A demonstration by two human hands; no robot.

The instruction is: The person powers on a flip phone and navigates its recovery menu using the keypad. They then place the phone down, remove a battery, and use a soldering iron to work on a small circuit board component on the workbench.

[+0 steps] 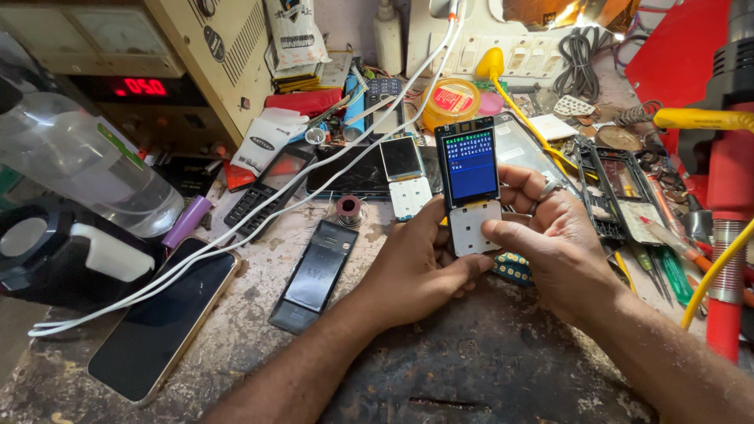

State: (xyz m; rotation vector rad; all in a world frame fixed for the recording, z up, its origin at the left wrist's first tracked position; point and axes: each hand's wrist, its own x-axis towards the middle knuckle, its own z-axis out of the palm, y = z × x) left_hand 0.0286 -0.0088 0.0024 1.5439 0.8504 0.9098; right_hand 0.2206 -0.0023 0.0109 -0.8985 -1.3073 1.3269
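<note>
Between both hands, bare phone board, left hand gripping, right hand thumb pressing keypad

A phone repair workbench

Stripped phone frames, loose screens, a solder reel, screwdrivers, a red hot-air tool and a bench power supply with a red readout crowd the stained, worn table.

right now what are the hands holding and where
Both hands, left hand and right hand, hold a bare phone board by its lower keypad half; lit blue screen stays uncovered.
</note>
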